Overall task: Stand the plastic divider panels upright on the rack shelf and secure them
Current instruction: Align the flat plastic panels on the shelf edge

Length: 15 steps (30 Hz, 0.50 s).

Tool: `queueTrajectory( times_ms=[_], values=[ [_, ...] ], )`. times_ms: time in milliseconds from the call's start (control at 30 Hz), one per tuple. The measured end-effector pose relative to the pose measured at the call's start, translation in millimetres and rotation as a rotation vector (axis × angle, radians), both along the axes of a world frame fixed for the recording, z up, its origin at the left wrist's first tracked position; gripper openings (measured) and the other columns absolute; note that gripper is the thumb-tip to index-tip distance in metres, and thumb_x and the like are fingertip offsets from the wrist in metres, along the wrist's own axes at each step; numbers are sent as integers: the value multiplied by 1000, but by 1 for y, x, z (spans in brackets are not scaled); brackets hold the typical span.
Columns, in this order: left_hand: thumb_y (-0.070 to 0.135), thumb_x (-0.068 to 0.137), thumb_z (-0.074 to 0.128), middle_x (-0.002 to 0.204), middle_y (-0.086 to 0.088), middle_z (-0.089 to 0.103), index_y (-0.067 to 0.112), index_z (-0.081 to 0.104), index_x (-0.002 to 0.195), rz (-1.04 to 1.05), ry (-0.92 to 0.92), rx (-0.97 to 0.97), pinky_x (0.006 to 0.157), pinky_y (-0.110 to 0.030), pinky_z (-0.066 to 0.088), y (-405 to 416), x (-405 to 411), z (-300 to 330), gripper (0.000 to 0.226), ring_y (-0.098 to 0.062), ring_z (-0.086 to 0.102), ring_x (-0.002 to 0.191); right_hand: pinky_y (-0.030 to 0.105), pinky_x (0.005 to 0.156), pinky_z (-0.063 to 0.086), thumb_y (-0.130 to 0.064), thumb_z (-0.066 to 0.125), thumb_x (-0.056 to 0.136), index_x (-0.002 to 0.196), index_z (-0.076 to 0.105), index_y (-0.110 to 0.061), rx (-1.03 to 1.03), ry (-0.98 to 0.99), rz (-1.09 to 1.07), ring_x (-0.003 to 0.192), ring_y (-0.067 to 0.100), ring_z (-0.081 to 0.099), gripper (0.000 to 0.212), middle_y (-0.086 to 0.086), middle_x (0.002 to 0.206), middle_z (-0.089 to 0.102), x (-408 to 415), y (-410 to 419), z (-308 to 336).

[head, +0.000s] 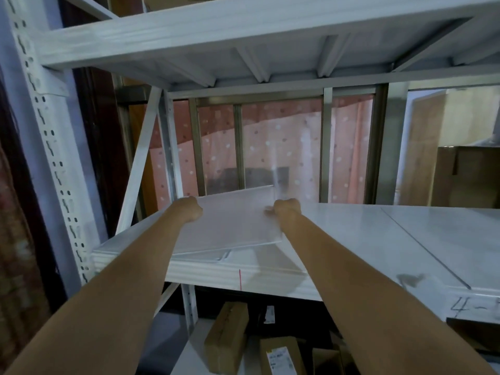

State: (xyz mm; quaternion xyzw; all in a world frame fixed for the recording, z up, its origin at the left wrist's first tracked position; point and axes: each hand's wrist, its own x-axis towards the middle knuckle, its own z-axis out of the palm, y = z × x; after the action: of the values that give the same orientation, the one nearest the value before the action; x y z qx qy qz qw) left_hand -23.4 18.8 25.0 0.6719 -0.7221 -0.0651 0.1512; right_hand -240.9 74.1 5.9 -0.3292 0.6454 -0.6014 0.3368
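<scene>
Two hands on one panel. Left hand curled at the panel's far-left edge, at about 10 o'clock of the sheet; fingers closed round the rim, tips hidden behind the knuckles. Right hand curled at the far-right edge, about 2 o'clock; fingers look tucked under or over the edge, blurred, so exact hold uncertain, but they grip narrow, not spread.

Divider panel: translucent white plastic sheet, lying nearly flat, far edge raised slightly off the rack shelf. A second panel lies under it toward 6 o'clock, near the shelf's front lip, notch visible in its edge.

Handling, judged: thin, light, fairly stiff but likely to flex if held by one corner; smooth face, probably slippery. Best taken by opposite side edges, as now, then tipped up on its long edge.

Outward: red mark on shelf front at 6 o'clock. Perforated upright at 9 o'clock. Cardboard boxes on the level below. Upper shelf overhead at 12 o'clock
</scene>
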Motion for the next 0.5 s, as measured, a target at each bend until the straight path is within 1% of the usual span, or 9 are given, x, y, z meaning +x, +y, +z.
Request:
queueTrajectory(
  times_ms=[67, 100, 200, 267, 367, 400, 433, 467, 500],
  values=[
    [16, 101, 39, 138, -18, 47, 1, 43, 137, 15, 77, 41, 107, -38, 37, 4, 5, 3, 39, -31, 47, 126, 34, 70, 48, -5, 53, 92, 110, 49, -1, 9, 8, -21, 65, 27, 58, 18, 13, 80, 60, -23, 9, 8],
    [16, 100, 44, 131, -18, 52, 1, 49, 132, 11, 119, 63, 103, -37, 40, 6, 5, 3, 35, -30, 51, 119, 34, 70, 46, -3, 52, 92, 112, 48, 2, -4, 7, -36, 62, 26, 56, 21, 12, 75, 57, -38, 12, 11],
    [15, 93, 55, 105, -14, 56, 1, 56, 115, -13, 255, 126, 80, -31, 47, 16, -5, 1, 26, -22, 57, 86, 33, 67, 47, 0, 55, 92, 121, 48, 8, 10, 29, -66, 63, 26, 57, 32, 10, 67, 52, -79, 28, 18],
    [10, 93, 55, 99, -15, 56, -1, 56, 111, -43, 427, 168, 70, -28, 46, 21, -25, -1, 21, -17, 56, 69, 32, 59, 48, -2, 59, 91, 124, 50, 8, 37, 68, -76, 57, 24, 56, 35, 9, 69, 56, -109, 40, 22],
    [-4, 90, 54, 94, -18, 59, -8, 61, 87, -73, 689, 128, 53, -20, 51, 26, -62, -2, 9, -17, 63, 49, 25, 63, 50, -11, 65, 91, 129, 46, 5, 75, 145, -76, 60, 21, 54, 45, 12, 83, 58, -150, 61, 28],
    [-3, 89, 56, 96, -20, 62, -10, 62, 86, -65, 712, 89, 52, -20, 50, 24, -75, -2, 10, -20, 65, 53, 23, 66, 54, -13, 67, 89, 131, 46, 4, 80, 165, -76, 72, 26, 60, 50, 15, 93, 61, -164, 66, 29],
    [-1, 88, 58, 101, -22, 63, -13, 63, 96, -56, 716, 60, 59, -24, 49, 23, -90, -1, 15, -24, 66, 65, 23, 75, 54, -15, 68, 88, 131, 47, 3, 85, 210, -78, 90, 31, 63, 50, 17, 106, 62, -180, 75, 30],
    [4, 88, 60, 105, -22, 61, -13, 60, 110, -46, 723, 40, 67, -28, 46, 22, -104, -1, 28, -29, 65, 81, 24, 80, 51, -15, 67, 88, 127, 52, 0, 92, 283, -69, 103, 31, 60, 44, 17, 119, 60, -193, 82, 30],
    [8, 89, 62, 111, -23, 60, -12, 54, 122, -43, 722, 46, 72, -29, 42, 25, -121, 0, 40, -31, 62, 93, 20, 75, 47, -15, 65, 88, 118, 58, -6, 93, 341, -78, 105, 27, 57, 32, 17, 127, 58, -208, 91, 30]
  ],
)
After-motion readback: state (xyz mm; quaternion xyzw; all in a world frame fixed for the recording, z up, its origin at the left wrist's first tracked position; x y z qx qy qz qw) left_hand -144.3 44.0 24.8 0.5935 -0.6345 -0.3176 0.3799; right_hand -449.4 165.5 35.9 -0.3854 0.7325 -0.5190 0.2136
